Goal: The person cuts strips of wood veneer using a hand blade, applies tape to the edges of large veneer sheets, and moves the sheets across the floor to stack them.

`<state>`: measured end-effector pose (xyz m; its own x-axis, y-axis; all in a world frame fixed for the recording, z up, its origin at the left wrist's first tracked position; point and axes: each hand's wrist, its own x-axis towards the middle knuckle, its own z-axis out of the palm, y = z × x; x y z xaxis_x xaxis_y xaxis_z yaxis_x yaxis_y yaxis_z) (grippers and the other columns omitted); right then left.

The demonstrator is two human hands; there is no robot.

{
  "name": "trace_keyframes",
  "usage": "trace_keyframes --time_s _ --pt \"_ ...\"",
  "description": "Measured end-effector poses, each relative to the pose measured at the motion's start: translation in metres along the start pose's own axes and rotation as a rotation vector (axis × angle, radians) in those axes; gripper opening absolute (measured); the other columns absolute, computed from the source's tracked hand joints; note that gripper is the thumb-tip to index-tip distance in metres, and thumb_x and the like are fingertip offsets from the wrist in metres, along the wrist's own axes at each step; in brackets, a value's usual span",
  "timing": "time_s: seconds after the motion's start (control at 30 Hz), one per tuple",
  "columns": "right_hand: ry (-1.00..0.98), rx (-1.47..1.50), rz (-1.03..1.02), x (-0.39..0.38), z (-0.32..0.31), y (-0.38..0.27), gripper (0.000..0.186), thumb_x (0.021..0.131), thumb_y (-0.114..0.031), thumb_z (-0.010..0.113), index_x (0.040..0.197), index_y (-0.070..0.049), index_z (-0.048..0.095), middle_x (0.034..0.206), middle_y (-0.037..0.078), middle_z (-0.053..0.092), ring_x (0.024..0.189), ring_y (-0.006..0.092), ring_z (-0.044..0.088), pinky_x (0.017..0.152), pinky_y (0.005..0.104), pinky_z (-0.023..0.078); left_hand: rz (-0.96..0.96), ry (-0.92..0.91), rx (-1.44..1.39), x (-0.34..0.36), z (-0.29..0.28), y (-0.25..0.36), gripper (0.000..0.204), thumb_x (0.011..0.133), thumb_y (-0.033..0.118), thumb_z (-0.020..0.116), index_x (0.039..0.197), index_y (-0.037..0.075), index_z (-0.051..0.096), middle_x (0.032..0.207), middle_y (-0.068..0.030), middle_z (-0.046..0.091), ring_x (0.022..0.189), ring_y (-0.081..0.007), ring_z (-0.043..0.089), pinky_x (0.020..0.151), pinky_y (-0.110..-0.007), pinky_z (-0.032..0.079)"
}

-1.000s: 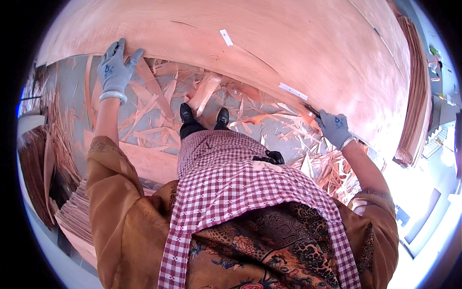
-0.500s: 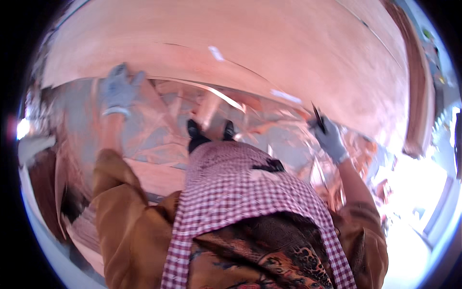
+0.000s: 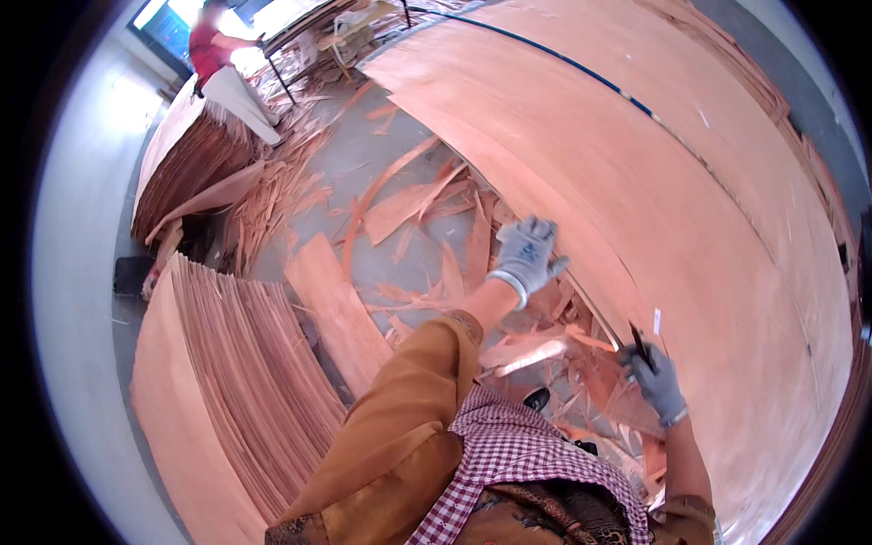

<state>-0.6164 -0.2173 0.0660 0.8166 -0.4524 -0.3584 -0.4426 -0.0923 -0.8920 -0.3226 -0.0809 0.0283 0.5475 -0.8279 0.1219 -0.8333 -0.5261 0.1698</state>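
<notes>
A broad sheet of reddish wood veneer (image 3: 545, 136) lies in front of me, its near edge running diagonally. My left hand (image 3: 527, 256), in a grey glove, rests on that edge with its fingers spread and nothing in them. Farther right along the same edge is my right hand (image 3: 660, 386), also gloved, closed round a dark, pointed knife (image 3: 642, 347). The knife's tip points up and away from me, close to the edge. A small white paper strip (image 3: 657, 320) sits on the sheet just beyond it.
Torn veneer scraps (image 3: 409, 204) litter the grey floor below the edge. Veneer stacks (image 3: 245, 363) stand at left, with another (image 3: 195, 168) behind. A blue hose-like line (image 3: 545, 47) crosses the sheet. At the far left a person in red (image 3: 211, 59) stands by a table.
My view has swung to the left, bringing the stacks and the other person into sight. Both hands are still along the sheet's edge, and the knife stays in my right hand.
</notes>
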Motion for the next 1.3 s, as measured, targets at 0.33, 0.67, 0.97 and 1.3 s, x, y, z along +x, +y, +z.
trace_keyframes --time_s 0.33,0.67,0.97,1.3 --pt "0.253 -0.453 -0.075 0.224 0.118 -0.086 0.023 0.078 -0.019 0.068 0.089 -0.003 0.056 0.074 0.004 0.059 0.066 0.0124 0.055 0.063 0.0269 0.047 0.202 0.160 -0.681 -0.008 -0.004 -0.126 0.046 0.080 0.024 0.059 0.121 0.004 0.052 0.121 -0.0144 0.053 0.110 -0.0309 0.049 0.095 -0.040 0.039" --pt "0.361 -0.427 0.108 0.229 0.120 -0.072 0.023 0.075 -0.016 0.072 0.088 -0.004 0.057 0.073 0.001 0.057 0.067 0.0096 0.052 0.062 0.0252 0.046 -0.512 0.183 -1.294 0.004 0.032 -0.366 0.015 0.082 0.013 0.056 0.083 0.000 0.064 0.070 -0.0083 0.064 0.065 -0.0159 0.060 0.061 -0.029 0.048" --pt "0.283 -0.299 0.155 0.230 0.123 -0.089 0.016 0.080 -0.012 0.065 0.087 -0.004 0.053 0.067 0.001 0.053 0.054 0.0085 0.050 0.046 0.0220 0.040 -0.784 0.157 -1.771 0.103 0.004 -0.473 0.022 0.086 0.022 0.060 0.102 0.006 0.060 0.087 -0.0045 0.064 0.075 -0.0134 0.061 0.069 -0.027 0.050" --pt "0.115 -0.236 0.050 0.373 0.205 -0.218 0.021 0.088 -0.015 0.052 0.101 0.002 0.057 0.083 0.006 0.061 0.069 0.0112 0.058 0.061 0.0244 0.047 -0.784 0.049 -1.905 0.177 0.007 -0.532 0.019 0.086 0.023 0.062 0.096 0.007 0.062 0.088 -0.0048 0.065 0.074 -0.0140 0.062 0.068 -0.026 0.050"
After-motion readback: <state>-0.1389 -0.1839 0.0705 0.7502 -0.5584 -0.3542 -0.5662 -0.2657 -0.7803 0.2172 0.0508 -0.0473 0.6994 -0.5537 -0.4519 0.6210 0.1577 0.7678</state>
